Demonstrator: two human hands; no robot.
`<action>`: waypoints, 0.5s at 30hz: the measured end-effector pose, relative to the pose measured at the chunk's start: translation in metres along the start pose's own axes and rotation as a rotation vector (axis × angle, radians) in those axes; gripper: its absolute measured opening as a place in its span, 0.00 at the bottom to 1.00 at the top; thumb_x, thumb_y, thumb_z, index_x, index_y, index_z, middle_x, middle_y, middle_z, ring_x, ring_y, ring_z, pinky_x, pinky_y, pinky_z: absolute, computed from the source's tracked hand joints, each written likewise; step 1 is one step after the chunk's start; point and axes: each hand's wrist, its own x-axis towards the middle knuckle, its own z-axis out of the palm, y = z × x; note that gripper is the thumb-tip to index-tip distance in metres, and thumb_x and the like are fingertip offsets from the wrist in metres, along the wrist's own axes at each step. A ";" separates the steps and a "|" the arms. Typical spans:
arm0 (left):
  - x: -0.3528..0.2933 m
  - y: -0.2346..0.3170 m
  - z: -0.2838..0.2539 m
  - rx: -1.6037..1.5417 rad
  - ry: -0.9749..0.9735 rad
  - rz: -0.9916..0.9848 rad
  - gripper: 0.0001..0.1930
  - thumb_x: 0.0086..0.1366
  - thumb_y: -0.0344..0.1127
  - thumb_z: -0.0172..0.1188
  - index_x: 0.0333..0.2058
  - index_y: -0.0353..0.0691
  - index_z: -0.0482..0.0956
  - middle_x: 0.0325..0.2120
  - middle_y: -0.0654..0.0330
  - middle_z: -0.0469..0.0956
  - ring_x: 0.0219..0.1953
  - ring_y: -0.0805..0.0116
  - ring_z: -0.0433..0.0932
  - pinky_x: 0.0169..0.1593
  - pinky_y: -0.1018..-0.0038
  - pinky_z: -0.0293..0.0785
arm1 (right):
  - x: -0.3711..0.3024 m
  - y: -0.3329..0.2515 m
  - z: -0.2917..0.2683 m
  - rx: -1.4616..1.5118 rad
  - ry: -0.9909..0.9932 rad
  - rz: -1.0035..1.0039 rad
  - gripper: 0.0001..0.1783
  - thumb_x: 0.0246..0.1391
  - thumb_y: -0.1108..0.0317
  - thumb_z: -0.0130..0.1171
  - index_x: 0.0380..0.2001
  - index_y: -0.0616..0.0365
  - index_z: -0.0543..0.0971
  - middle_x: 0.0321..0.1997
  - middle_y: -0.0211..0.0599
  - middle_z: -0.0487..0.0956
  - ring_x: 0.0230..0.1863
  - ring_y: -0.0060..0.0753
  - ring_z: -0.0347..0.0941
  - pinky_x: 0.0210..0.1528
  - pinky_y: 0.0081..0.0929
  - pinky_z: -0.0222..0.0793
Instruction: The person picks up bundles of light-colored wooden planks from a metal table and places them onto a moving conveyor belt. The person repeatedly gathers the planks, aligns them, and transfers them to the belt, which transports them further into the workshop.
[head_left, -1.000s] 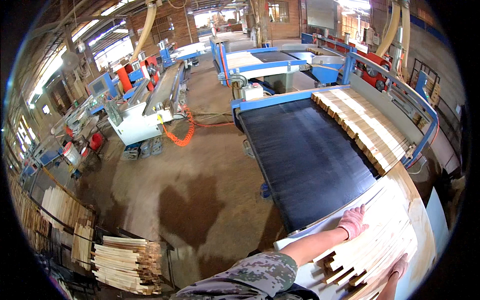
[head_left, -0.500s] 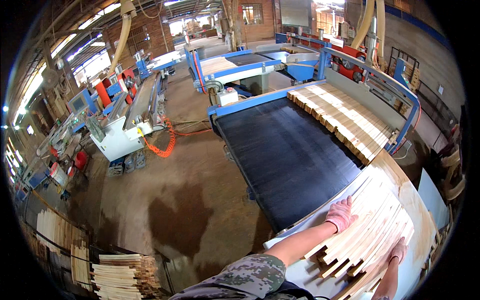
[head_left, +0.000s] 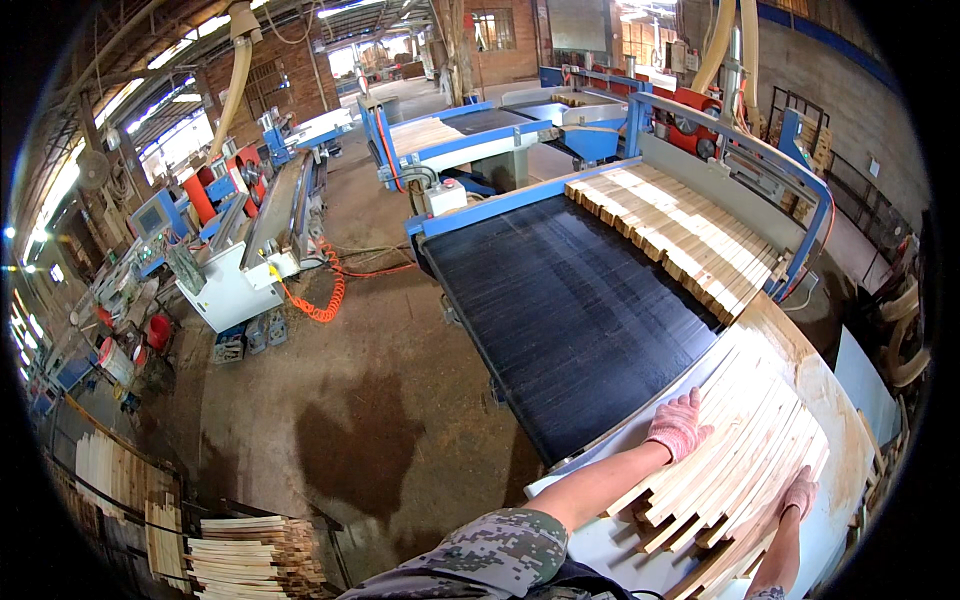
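A batch of pale wooden strips [head_left: 735,450] lies side by side on a light tabletop [head_left: 620,550] at the lower right, their near ends uneven. My left hand [head_left: 680,425], in a pink knitted glove, grips the left side of the batch, thumb toward the strips. On the right side, my right hand [head_left: 800,492], gloved alike, holds the outer edge with its fingers against the wood. Just beyond the tabletop is a black conveyor belt [head_left: 560,310]. Across its far right part lies a row of squared wooden strips [head_left: 680,230].
A blue frame [head_left: 740,112] arches over the belt's right side. On the left stands a white machine [head_left: 232,285] with a coiled orange hose [head_left: 318,305] by it. Stacked strips [head_left: 250,560] sit at the lower left. Farther back is another blue-edged conveyor [head_left: 470,140].
The view has shifted slightly, so the surroundings sit a little farther left. Both hands stay at the sides of the strips, with hardly any movement.
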 end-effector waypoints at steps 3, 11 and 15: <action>0.003 -0.001 0.005 -0.013 0.002 0.000 0.54 0.73 0.68 0.55 0.81 0.33 0.48 0.71 0.46 0.71 0.70 0.52 0.73 0.71 0.57 0.68 | -0.001 -0.001 -0.002 -0.019 -0.026 -0.004 0.51 0.72 0.31 0.50 0.71 0.74 0.71 0.70 0.64 0.78 0.70 0.65 0.75 0.70 0.49 0.69; 0.009 -0.004 0.018 -0.051 0.054 0.020 0.54 0.72 0.67 0.57 0.80 0.31 0.50 0.66 0.48 0.75 0.65 0.53 0.76 0.65 0.56 0.71 | 0.035 0.027 0.028 0.554 -0.275 0.008 0.47 0.72 0.32 0.50 0.68 0.69 0.77 0.67 0.53 0.82 0.64 0.50 0.79 0.72 0.43 0.68; 0.005 -0.005 0.015 -0.047 0.071 0.018 0.55 0.71 0.67 0.59 0.80 0.30 0.50 0.62 0.49 0.76 0.61 0.53 0.77 0.63 0.57 0.72 | 0.068 0.041 0.050 0.529 -0.387 -0.082 0.47 0.74 0.32 0.46 0.66 0.73 0.78 0.65 0.56 0.83 0.62 0.51 0.81 0.69 0.42 0.71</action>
